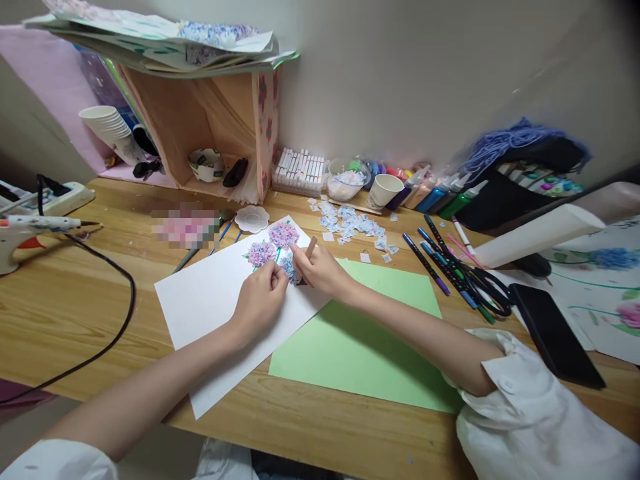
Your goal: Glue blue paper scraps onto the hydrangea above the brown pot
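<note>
On the table lies a white sheet of paper (210,313), turned at an angle. Near its top edge are two pink-purple flower heads, one upper right (283,235) and one lower left (261,253). A blue flower head (287,265) is partly covered by my hands. My right hand (317,270) is closed around a short brown stick (313,247) beside the blue flower. My left hand (260,297) rests on the sheet with fingers pinched at that flower's lower left; whatever they hold is hidden. Green paper (360,347) extends partly under the white sheet.
Small pale-blue paper squares (353,223) lie scattered behind the sheets, near a paper cup (384,192). To the right are several pens (427,265), black scissors (493,290) and a phone (555,333). At left, a hot glue gun (30,230) trails a black cable (131,293).
</note>
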Action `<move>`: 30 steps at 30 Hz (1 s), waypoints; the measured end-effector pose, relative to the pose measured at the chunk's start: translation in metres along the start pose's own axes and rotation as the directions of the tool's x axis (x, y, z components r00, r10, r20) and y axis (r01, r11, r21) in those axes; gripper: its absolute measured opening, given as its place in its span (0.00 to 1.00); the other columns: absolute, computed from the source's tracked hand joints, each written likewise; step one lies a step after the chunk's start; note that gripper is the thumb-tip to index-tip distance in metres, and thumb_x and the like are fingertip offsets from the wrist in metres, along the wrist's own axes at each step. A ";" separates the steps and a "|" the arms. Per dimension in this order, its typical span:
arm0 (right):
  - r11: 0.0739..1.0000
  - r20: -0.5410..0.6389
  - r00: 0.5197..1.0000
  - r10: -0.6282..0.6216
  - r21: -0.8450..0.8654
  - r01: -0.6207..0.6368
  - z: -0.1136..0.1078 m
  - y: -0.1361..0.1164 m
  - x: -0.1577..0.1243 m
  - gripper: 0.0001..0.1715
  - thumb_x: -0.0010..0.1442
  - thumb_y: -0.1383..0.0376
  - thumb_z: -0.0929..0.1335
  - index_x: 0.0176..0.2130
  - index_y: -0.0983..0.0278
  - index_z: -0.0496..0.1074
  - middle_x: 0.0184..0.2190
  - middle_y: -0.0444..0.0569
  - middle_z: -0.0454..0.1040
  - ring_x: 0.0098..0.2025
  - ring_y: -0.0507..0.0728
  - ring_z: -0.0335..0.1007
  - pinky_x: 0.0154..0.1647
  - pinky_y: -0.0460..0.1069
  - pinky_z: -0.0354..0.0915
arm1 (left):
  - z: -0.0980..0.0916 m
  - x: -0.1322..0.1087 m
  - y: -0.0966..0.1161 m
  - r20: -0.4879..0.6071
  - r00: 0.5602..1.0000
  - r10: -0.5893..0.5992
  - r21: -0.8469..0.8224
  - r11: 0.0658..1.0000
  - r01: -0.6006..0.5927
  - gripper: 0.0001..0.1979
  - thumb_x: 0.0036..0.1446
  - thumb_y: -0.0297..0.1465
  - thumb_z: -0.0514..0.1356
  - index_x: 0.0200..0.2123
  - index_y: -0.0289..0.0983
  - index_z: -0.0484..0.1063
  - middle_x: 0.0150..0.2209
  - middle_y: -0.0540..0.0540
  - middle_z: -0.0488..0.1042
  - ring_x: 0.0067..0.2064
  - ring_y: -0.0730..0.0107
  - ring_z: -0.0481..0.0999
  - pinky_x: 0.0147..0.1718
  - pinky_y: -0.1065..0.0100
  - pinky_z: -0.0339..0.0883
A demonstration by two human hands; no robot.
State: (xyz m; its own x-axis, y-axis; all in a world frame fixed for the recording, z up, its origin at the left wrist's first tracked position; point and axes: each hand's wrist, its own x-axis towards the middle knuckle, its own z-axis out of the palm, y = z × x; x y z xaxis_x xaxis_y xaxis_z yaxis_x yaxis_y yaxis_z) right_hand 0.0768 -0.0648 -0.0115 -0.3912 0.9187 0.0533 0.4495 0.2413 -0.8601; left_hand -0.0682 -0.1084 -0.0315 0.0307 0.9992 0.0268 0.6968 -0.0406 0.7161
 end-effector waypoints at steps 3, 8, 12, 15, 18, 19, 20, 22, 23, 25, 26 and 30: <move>0.985 -0.116 0.993 0.033 0.171 -0.013 -0.021 0.007 -0.011 0.30 0.67 0.54 0.55 0.17 0.61 0.56 0.11 0.39 0.56 0.16 0.50 0.55 0.25 0.47 0.56 | -0.002 0.001 -0.001 0.007 1.000 -0.023 -0.006 1.000 0.023 0.10 0.59 0.33 0.48 0.25 0.39 0.57 0.23 0.53 0.64 0.26 0.70 0.64 0.27 0.69 0.52; 0.992 -0.372 0.926 -0.065 0.077 0.100 -0.073 0.045 -0.015 0.18 0.65 0.53 0.60 0.31 0.62 0.66 0.26 0.45 0.72 0.29 0.53 0.67 0.32 0.47 0.61 | -0.005 0.003 -0.001 0.021 0.998 -0.061 -0.030 0.998 0.062 0.10 0.59 0.34 0.48 0.26 0.40 0.57 0.23 0.54 0.64 0.26 0.70 0.64 0.28 0.70 0.53; 0.963 -0.257 0.952 -0.169 -0.247 0.104 -0.089 0.073 -0.002 0.13 0.64 0.59 0.61 0.35 0.62 0.69 0.31 0.48 0.74 0.33 0.56 0.69 0.35 0.49 0.60 | -0.006 0.005 0.000 0.010 0.997 -0.078 -0.037 0.996 0.078 0.11 0.59 0.35 0.48 0.24 0.40 0.56 0.22 0.54 0.64 0.26 0.70 0.64 0.27 0.70 0.53; 0.895 -0.191 0.952 -0.240 -0.424 0.140 -0.086 0.082 0.011 0.06 0.61 0.64 0.63 0.36 0.63 0.68 0.30 0.49 0.75 0.30 0.56 0.68 0.33 0.49 0.59 | -0.006 0.005 -0.001 -0.005 0.997 -0.073 -0.049 0.996 0.073 0.12 0.59 0.36 0.48 0.24 0.40 0.55 0.22 0.53 0.64 0.26 0.69 0.64 0.27 0.70 0.54; 0.858 -0.199 0.942 -0.268 -0.493 0.140 -0.081 0.083 0.024 0.02 0.56 0.69 0.65 0.34 0.63 0.68 0.31 0.51 0.74 0.32 0.57 0.67 0.34 0.49 0.58 | -0.006 0.005 -0.002 -0.014 0.998 -0.065 -0.056 0.996 0.065 0.12 0.58 0.36 0.48 0.24 0.40 0.55 0.22 0.53 0.64 0.26 0.69 0.63 0.27 0.70 0.54; 0.856 -0.209 0.941 -0.267 -0.500 0.132 -0.080 0.083 0.029 0.03 0.55 0.70 0.66 0.33 0.63 0.68 0.30 0.51 0.74 0.32 0.58 0.67 0.34 0.49 0.57 | -0.006 0.005 -0.002 -0.013 0.998 -0.066 -0.057 0.996 0.065 0.12 0.58 0.36 0.48 0.24 0.40 0.55 0.22 0.53 0.64 0.26 0.70 0.63 0.26 0.70 0.54; 0.853 -0.221 0.939 -0.263 -0.509 0.119 -0.079 0.083 0.033 0.03 0.54 0.71 0.66 0.33 0.64 0.67 0.29 0.51 0.73 0.32 0.58 0.66 0.33 0.49 0.57 | -0.007 0.005 -0.002 -0.010 0.998 -0.068 -0.059 0.996 0.067 0.12 0.58 0.36 0.48 0.24 0.40 0.56 0.22 0.53 0.64 0.26 0.70 0.63 0.26 0.70 0.54; 0.850 -0.249 0.934 -0.255 -0.518 0.094 -0.079 0.083 0.040 0.04 0.53 0.71 0.66 0.33 0.64 0.67 0.27 0.50 0.72 0.31 0.58 0.65 0.32 0.48 0.55 | -0.007 0.004 -0.001 0.002 0.997 -0.075 -0.061 0.995 0.075 0.12 0.58 0.36 0.48 0.24 0.40 0.56 0.22 0.53 0.64 0.26 0.70 0.63 0.26 0.70 0.53; 0.851 -0.260 0.933 -0.250 -0.518 0.084 -0.080 0.084 0.043 0.04 0.53 0.70 0.67 0.33 0.64 0.67 0.26 0.49 0.71 0.30 0.57 0.65 0.31 0.48 0.55 | -0.007 0.004 -0.001 0.009 0.997 -0.078 -0.065 0.995 0.078 0.11 0.58 0.35 0.48 0.24 0.39 0.56 0.22 0.54 0.63 0.26 0.70 0.63 0.26 0.70 0.53; 0.856 -0.268 0.933 -0.240 -0.513 0.073 -0.080 0.084 0.049 0.04 0.52 0.70 0.67 0.33 0.64 0.67 0.24 0.47 0.70 0.27 0.56 0.64 0.29 0.47 0.54 | -0.008 0.004 -0.001 0.019 0.997 -0.081 -0.072 0.994 0.082 0.11 0.58 0.35 0.48 0.24 0.39 0.57 0.22 0.54 0.63 0.26 0.70 0.63 0.26 0.70 0.53; 0.858 -0.265 0.935 -0.236 -0.508 0.072 -0.080 0.085 0.051 0.04 0.52 0.69 0.67 0.32 0.64 0.67 0.23 0.46 0.69 0.26 0.55 0.63 0.29 0.47 0.54 | -0.008 0.004 -0.002 0.024 0.996 -0.082 -0.074 0.994 0.083 0.10 0.57 0.34 0.48 0.24 0.39 0.57 0.22 0.54 0.63 0.26 0.70 0.63 0.26 0.70 0.53; 0.871 -0.251 0.940 -0.231 -0.484 0.085 -0.082 0.088 0.056 0.04 0.50 0.72 0.66 0.29 0.64 0.66 0.22 0.46 0.70 0.25 0.54 0.63 0.28 0.47 0.54 | -0.008 0.005 -0.002 0.037 0.995 -0.091 -0.089 0.992 0.094 0.10 0.57 0.33 0.49 0.24 0.39 0.57 0.22 0.54 0.63 0.26 0.70 0.63 0.27 0.70 0.52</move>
State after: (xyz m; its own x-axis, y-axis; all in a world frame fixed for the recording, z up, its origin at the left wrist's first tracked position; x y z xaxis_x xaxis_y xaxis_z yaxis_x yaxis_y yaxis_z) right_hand 0.1601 0.0334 -0.0422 -0.2699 0.8862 0.3766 0.7466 0.4396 -0.4994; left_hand -0.0754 -0.1038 -0.0273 -0.0069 0.9979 -0.0642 0.6303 0.0542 0.7745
